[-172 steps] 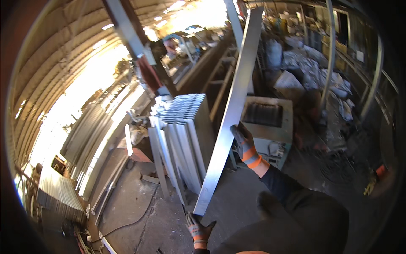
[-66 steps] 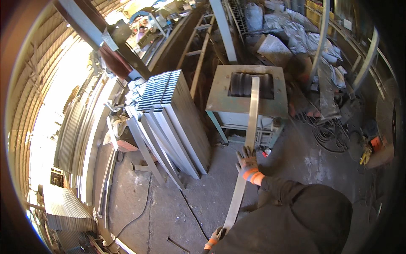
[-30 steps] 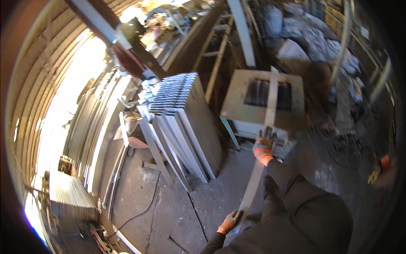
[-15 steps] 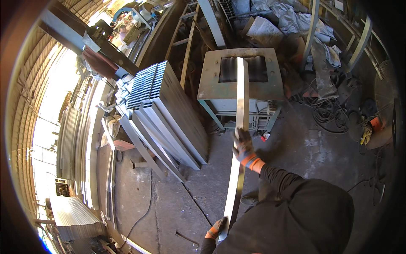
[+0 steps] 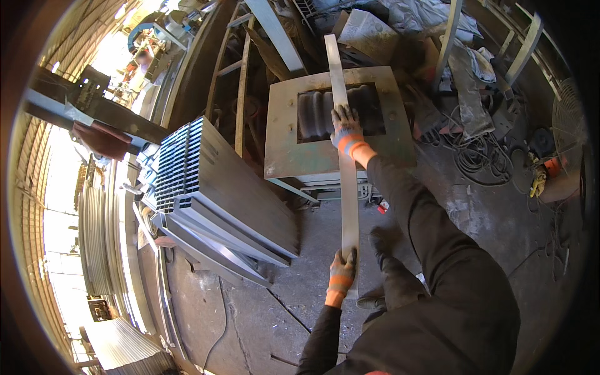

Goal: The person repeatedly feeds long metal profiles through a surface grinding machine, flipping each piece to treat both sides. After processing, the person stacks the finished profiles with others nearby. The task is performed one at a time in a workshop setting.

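A long, straight metal bar [image 5: 349,206] with flat faces runs away from me, its far part over the machine [image 5: 281,147]. My left hand [image 5: 342,272], in a grey and orange glove, is closed around the bar near its closer end. Farther up, my right hand [image 5: 347,130], gloved the same way, lies across the bar and grips it, fingers pointing away from me. The bar crosses the machine's square top opening, where dark ribbed rollers [image 5: 315,115] show. Whether the bar touches the machine's top, I cannot tell.
At the left leans a stack of rectangular metal tubes [image 5: 244,187], with loose lengths beside it. Coiled cables [image 5: 484,159] and scrap lie on the floor at the right. A grey post [image 5: 275,34] and a ladder [image 5: 242,94] stand behind the machine.
The bar has moved away from me, farther over the machine, and turned to show a flat face. Both hands have moved forward with it, still on the bar. My view has shifted too.
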`<state>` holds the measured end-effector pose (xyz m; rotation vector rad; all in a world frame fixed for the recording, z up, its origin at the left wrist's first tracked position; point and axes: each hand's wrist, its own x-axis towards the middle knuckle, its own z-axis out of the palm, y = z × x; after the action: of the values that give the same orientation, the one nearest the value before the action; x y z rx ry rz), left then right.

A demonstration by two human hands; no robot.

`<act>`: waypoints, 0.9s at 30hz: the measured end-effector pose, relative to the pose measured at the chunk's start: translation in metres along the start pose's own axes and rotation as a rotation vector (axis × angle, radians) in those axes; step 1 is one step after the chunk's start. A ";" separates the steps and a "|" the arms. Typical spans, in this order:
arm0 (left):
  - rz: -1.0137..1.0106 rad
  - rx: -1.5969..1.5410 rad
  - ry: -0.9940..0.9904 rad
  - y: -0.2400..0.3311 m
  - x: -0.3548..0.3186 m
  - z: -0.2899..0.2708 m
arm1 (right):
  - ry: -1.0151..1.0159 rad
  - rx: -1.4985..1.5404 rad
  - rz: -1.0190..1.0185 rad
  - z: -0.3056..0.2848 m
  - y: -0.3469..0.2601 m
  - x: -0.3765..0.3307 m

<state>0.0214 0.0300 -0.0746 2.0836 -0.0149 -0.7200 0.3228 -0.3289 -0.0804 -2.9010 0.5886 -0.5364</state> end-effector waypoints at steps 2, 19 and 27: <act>0.016 -0.018 -0.009 0.034 0.025 0.005 | -0.025 -0.118 -0.004 0.008 0.010 0.035; -0.059 0.005 -0.054 -0.181 -0.263 -0.065 | -0.132 0.034 0.009 -0.116 -0.117 -0.292; -0.043 0.173 -0.042 -0.315 -0.433 -0.105 | -0.179 0.087 -0.070 -0.147 -0.194 -0.486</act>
<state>-0.3654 0.4141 -0.0606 2.2387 -0.0583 -0.8128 -0.0814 0.0342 -0.0594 -2.8552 0.4293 -0.2973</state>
